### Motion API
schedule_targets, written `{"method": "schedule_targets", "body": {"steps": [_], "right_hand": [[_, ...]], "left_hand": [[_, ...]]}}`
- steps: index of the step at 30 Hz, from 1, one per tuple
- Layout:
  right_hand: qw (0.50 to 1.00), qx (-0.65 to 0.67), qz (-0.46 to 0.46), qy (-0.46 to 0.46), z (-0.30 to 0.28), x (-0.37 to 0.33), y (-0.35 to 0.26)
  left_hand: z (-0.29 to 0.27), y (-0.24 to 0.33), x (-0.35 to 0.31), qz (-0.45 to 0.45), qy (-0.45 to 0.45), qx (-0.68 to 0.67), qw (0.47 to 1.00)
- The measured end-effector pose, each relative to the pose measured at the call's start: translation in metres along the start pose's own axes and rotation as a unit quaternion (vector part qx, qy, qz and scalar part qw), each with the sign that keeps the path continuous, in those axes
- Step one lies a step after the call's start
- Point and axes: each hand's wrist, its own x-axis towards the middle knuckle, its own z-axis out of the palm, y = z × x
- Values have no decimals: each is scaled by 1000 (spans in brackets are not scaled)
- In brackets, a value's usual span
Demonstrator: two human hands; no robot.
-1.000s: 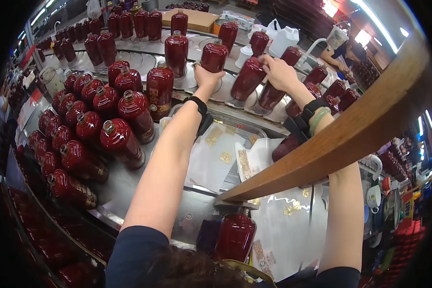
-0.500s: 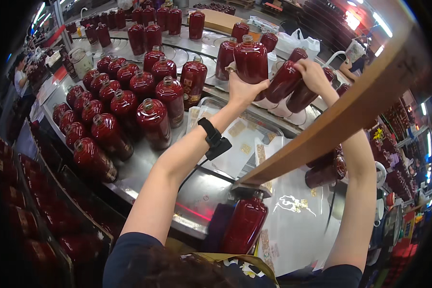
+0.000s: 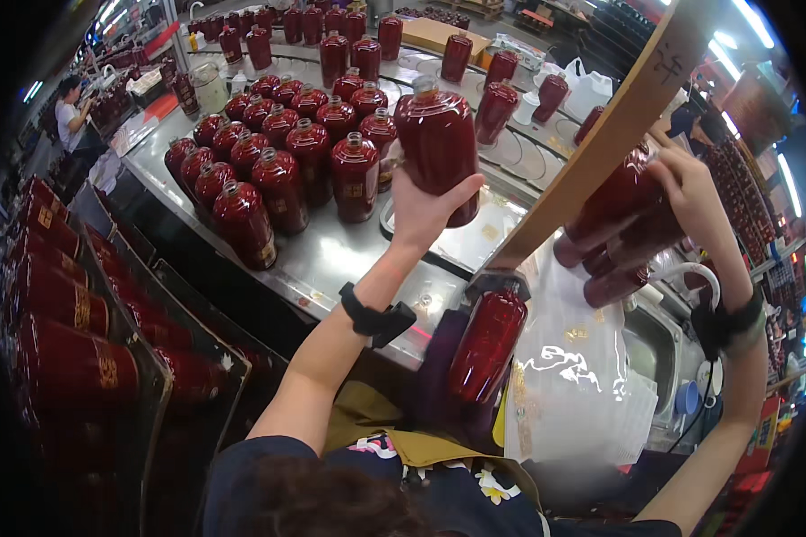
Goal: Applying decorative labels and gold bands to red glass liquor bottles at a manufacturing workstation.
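Observation:
My left hand (image 3: pixel 424 204) is closed round a glossy dark-red bottle (image 3: pixel 437 143), held upright over the metal worktable beside a group of similar bottles (image 3: pixel 308 157). On the right, my right hand (image 3: pixel 687 185) grips the neck end of another red bottle (image 3: pixel 613 199), tilted with its base toward the lower left. A second tilted bottle (image 3: pixel 638 238) is close beneath it; whether the same hand holds it, I cannot tell. Between my arms, one more red bottle (image 3: pixel 490 345) leans under the foot of a slanting wooden bar (image 3: pixel 591 134). A bottle (image 3: pixel 616 285) lies near the sink.
White sheets (image 3: pixel 569 376) with gold labels cover the table on the right, next to a metal sink (image 3: pixel 651 349) with a curved white tap. Behind, a conveyor (image 3: pixel 528 148) carries several bottles. Crates of red bottles (image 3: pixel 90 304) stand at the left. Another person (image 3: pixel 70 116) works at far left.
Both hands have drawn back from the conveyor with bottles. My left hand moved slightly left and nearer; my right hand swung right and nearer, past the wooden bar. The view has shifted.

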Motion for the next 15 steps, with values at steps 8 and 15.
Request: {"method": "schedule_targets", "body": {"steps": [8,15], "right_hand": [[977,119,87,-155,-38,-53,-107],[960,205,-90,-169,-18,-11,-188]], "left_hand": [[-82,-22,-70,-79,51,22,995],[-131,-55,-65,-110,-38,105,988]]}}
